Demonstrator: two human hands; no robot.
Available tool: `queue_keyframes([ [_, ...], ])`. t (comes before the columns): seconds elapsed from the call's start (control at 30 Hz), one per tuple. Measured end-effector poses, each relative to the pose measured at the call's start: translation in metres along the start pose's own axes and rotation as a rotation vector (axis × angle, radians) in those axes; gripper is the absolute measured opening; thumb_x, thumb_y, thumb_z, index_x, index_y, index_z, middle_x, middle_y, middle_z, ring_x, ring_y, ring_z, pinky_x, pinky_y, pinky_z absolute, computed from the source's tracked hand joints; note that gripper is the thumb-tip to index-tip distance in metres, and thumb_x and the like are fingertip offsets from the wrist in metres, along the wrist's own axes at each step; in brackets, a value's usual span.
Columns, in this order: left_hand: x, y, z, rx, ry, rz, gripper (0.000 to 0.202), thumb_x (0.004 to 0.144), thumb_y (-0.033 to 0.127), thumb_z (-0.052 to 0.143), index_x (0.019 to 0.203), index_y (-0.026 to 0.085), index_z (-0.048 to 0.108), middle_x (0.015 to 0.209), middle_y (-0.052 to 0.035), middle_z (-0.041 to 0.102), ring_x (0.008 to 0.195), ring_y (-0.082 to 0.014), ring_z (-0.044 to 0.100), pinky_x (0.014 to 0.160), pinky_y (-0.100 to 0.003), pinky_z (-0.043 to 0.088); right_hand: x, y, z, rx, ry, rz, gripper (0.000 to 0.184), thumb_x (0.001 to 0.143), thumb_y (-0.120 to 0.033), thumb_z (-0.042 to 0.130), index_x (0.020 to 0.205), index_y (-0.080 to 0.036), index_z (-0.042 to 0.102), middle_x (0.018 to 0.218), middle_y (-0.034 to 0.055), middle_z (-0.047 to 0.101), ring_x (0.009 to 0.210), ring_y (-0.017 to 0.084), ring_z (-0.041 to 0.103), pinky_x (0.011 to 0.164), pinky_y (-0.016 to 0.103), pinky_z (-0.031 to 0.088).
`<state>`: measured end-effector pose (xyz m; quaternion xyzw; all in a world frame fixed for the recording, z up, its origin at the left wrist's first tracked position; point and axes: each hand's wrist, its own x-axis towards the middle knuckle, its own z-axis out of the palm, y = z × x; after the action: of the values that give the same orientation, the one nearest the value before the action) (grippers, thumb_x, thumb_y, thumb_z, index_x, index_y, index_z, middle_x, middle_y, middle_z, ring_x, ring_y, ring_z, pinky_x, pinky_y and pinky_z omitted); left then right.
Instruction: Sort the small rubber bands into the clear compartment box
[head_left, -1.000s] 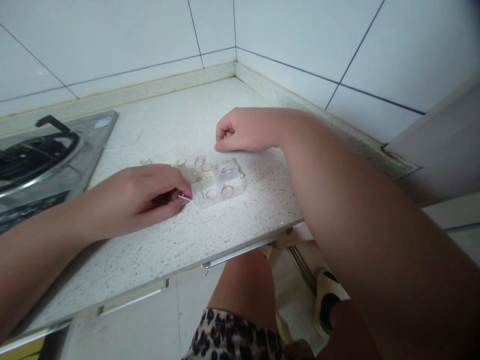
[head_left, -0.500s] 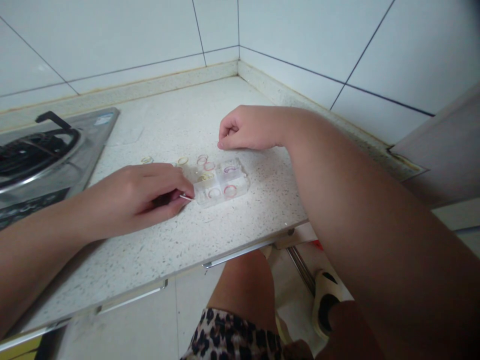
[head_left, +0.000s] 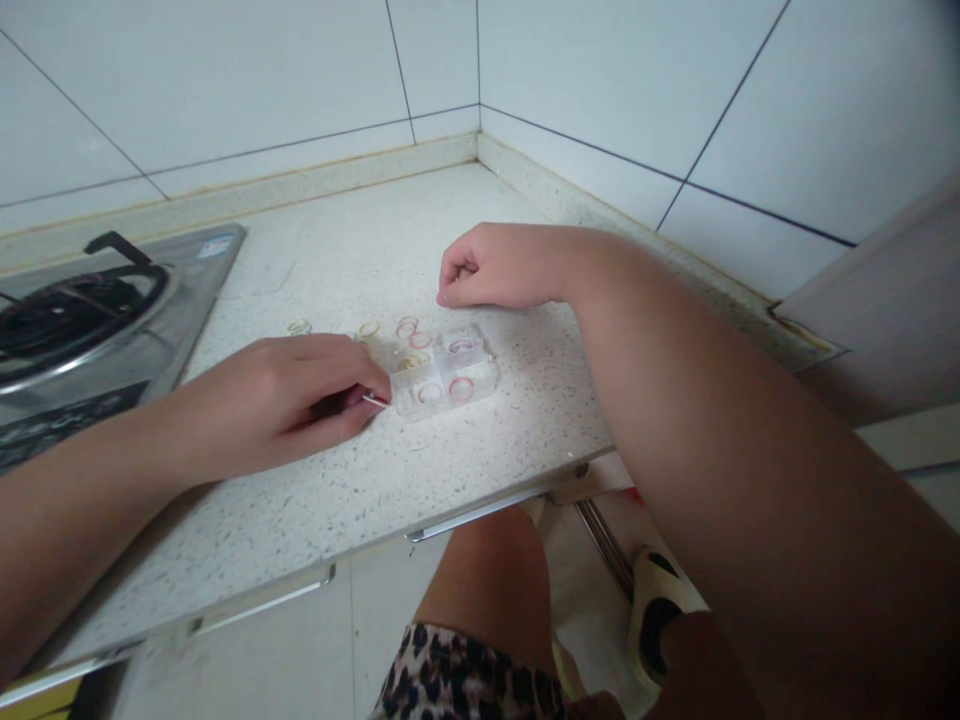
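A clear plastic compartment box [head_left: 480,383] sits on the counter with thin coloured rings in its sections: a red ring [head_left: 460,388], a white ring [head_left: 429,393], a purple ring [head_left: 460,347] and yellow rings [head_left: 415,361]. My left hand [head_left: 319,392] is closed at the box's left end, its thumb and fingers pinching a thin white strip-like piece [head_left: 374,401], mostly hidden by the fingers. Beyond the box, my right hand [head_left: 486,266] rests on the counter with its fingers curled in; nothing shows in them. Loose pink rings [head_left: 407,327] and a yellow ring [head_left: 369,328] lie behind the box.
More pale rings [head_left: 298,327] lie behind my left hand. A gas stove [head_left: 202,290] is set into the speckled counter [head_left: 322,520] at the left. Tiled walls [head_left: 600,80] meet at the back corner. A drawer handle [head_left: 480,516] juts below the counter's front edge.
The view has shifted slightly, so the scene sits a little lower. Both hands keep nearly the same pose and place beside the box.
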<state>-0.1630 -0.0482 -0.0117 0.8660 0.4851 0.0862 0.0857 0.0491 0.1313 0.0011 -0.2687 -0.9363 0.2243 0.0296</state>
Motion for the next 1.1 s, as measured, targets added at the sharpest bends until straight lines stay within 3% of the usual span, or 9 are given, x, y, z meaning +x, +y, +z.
queue_keyframes([
  [0.33,0.0005,0.0011,0.0004,-0.007,0.034,0.025,0.01,0.095,0.026,0.053,0.1,0.024,0.062,0.082,0.0024,0.062,0.074,-0.0095,0.057,0.07,-0.024,0.043,0.0015,0.0006,0.0007,0.019,-0.009,0.01,0.039,0.084,-0.046,0.058,0.107,-0.018,0.069,0.094,0.005,0.067,0.076,0.012,0.052,0.07,0.027,0.033],
  [1.1,0.001,0.0036,-0.0019,-0.02,-0.015,-0.019,0.011,0.095,0.023,0.052,0.101,0.022,0.062,0.084,0.0007,0.062,0.076,-0.0106,0.056,0.072,-0.024,0.042,-0.0009,-0.0005,-0.0006,0.015,0.002,0.02,0.04,0.083,-0.046,0.059,0.108,-0.017,0.07,0.093,0.0051,0.068,0.075,0.011,0.053,0.069,0.026,0.032],
])
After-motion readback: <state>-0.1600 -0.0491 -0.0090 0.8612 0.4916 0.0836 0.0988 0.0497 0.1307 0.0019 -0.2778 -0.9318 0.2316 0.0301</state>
